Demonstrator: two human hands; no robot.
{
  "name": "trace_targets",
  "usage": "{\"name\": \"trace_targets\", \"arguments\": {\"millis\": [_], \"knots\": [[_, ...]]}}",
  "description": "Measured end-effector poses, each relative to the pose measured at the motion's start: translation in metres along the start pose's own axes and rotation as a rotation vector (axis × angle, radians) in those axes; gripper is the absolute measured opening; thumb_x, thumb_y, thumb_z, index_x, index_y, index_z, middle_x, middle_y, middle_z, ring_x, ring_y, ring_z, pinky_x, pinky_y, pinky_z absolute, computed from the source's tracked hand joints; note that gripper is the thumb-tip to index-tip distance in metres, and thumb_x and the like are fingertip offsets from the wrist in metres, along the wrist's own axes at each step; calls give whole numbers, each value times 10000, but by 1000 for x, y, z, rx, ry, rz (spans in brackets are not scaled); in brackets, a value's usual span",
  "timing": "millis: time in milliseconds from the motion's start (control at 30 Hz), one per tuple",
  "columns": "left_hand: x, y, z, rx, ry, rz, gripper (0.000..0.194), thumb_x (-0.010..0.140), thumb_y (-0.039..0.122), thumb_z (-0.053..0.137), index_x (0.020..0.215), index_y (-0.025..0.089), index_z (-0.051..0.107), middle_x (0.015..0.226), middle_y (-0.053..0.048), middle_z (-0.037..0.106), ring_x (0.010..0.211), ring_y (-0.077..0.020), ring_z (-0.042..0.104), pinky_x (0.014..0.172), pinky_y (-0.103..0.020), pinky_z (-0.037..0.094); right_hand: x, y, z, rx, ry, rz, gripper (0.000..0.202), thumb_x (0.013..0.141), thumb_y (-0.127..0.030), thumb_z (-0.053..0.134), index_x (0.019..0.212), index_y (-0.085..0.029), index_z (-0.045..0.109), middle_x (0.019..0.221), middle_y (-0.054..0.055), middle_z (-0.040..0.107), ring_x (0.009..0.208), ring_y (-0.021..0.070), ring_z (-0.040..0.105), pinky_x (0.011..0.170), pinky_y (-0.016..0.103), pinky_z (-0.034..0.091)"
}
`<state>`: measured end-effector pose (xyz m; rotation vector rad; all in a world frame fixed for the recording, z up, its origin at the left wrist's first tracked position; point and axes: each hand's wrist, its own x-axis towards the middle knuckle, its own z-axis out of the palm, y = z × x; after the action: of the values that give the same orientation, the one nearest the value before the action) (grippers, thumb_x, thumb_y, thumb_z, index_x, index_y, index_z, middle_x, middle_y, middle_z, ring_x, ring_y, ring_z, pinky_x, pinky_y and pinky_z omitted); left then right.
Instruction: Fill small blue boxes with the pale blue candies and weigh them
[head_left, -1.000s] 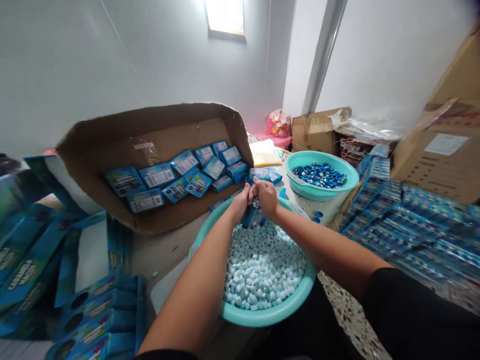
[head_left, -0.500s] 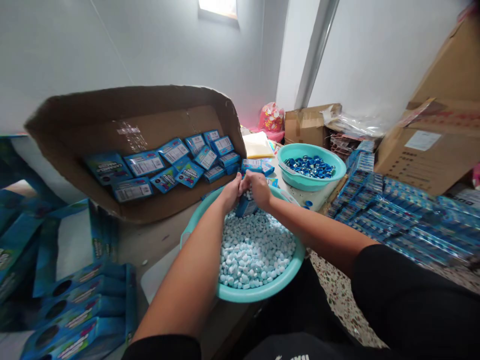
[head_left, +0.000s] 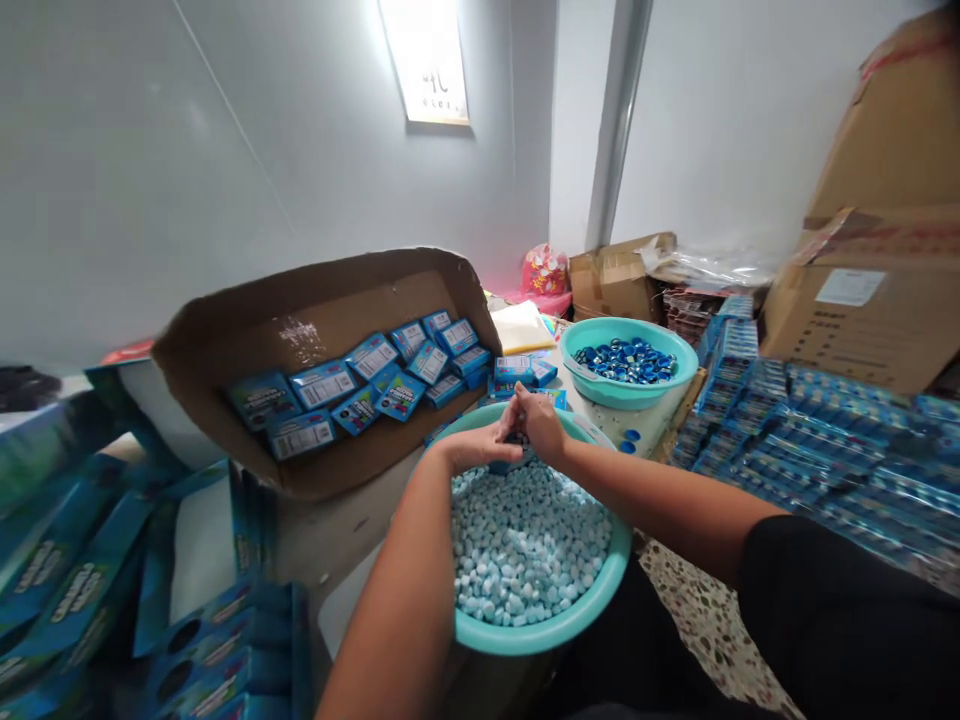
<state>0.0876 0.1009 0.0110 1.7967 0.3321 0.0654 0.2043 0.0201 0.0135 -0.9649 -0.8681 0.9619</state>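
Observation:
A turquoise basin point(head_left: 551, 640) full of pale blue and white candy tablets point(head_left: 525, 550) sits in front of me. Over its far side my two hands meet around a small blue box point(head_left: 505, 464), mostly hidden by the fingers. My left hand point(head_left: 486, 446) is wrapped round the box, its thumb along the near side. Curled against its top is my right hand point(head_left: 541, 425), with a few tablets showing between the palms; how many it holds is hidden. Just beyond lie small printed blue boxes point(head_left: 514, 369).
A tilted carton point(head_left: 217, 340) holds several small blue boxes. Another turquoise basin point(head_left: 626, 400) contains blue round tins or lids. Blue display boxes point(head_left: 217, 640) stand at lower left. Wrapped blue packs point(head_left: 840, 450) and a large carton point(head_left: 862, 310) are at right.
My view has tilted up and shifted, so everything sits lower. My left hand has turned flatter, its thumb now reaching across the small blue box; both hands remain over the basin.

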Motion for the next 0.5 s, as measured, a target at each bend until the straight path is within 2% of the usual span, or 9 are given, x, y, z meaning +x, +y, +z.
{"name": "trace_targets", "arguments": {"millis": [67, 133, 233, 300, 333, 400, 433, 500], "knots": [[-1, -4, -4, 128, -38, -81, 1200, 403, 415, 906, 1467, 169, 408, 1432, -146, 487, 1371, -367, 366, 1154, -466, 261, -1, -2, -1, 63, -12, 32, 574, 765, -694, 581, 511, -180, 558, 499, 39, 579, 525, 167, 582, 579, 306, 507], [1, -8, -4, 243, -21, -140, 1089, 378, 340, 905, 1380, 145, 524, 1308, -150, 585, 1251, -402, 476, 1106, -507, 318, -5, -5, -2, 158, 8, 82, 550, 793, -662, 582, 543, -172, 571, 522, 36, 591, 532, 159, 584, 608, 307, 524], [4, -11, 0, 343, 32, -106, 746, 466, 310, 849, 1174, 156, 671, 1135, -86, 665, 1100, -346, 561, 996, -430, 418, -24, -12, -5, 296, 139, 218, 462, 891, -518, 532, 583, -174, 550, 547, 25, 587, 568, 151, 602, 682, 312, 545], [5, -9, 3, 362, 66, -52, 454, 555, 295, 778, 983, 157, 715, 943, -33, 683, 948, -268, 599, 855, -333, 464, -42, -17, -9, 336, 214, 402, 404, 936, -408, 464, 610, -179, 530, 550, 13, 568, 570, 149, 613, 714, 324, 550], [5, -8, 5, 363, 88, -32, 332, 593, 291, 742, 893, 152, 712, 839, -14, 666, 854, -229, 598, 772, -296, 464, -51, -18, -12, 327, 201, 512, 375, 942, -378, 439, 639, -180, 533, 569, 12, 572, 575, 153, 623, 723, 337, 550], [3, -2, 5, 354, 138, -5, 201, 645, 289, 692, 784, 143, 685, 711, 9, 613, 712, -173, 558, 650, -254, 426, -68, -20, -16, 219, 75, 654, 311, 930, -387, 443, 742, -176, 571, 692, 32, 632, 617, 166, 648, 731, 360, 545], [1, 2, 4, 347, 166, 5, 182, 655, 290, 685, 758, 140, 677, 685, 15, 596, 674, -156, 535, 619, -244, 406, -74, -20, -17, 104, 20, 648, 294, 917, -407, 460, 778, -176, 578, 746, 41, 647, 635, 170, 647, 721, 358, 537], [-4, 9, 3, 324, 227, 18, 180, 658, 291, 689, 748, 135, 681, 676, 15, 592, 657, -147, 517, 601, -238, 391, -83, -20, -17, -249, -45, 472, 277, 888, -432, 505, 790, -184, 578, 796, 46, 646, 687, 175, 624, 716, 336, 504]]}}
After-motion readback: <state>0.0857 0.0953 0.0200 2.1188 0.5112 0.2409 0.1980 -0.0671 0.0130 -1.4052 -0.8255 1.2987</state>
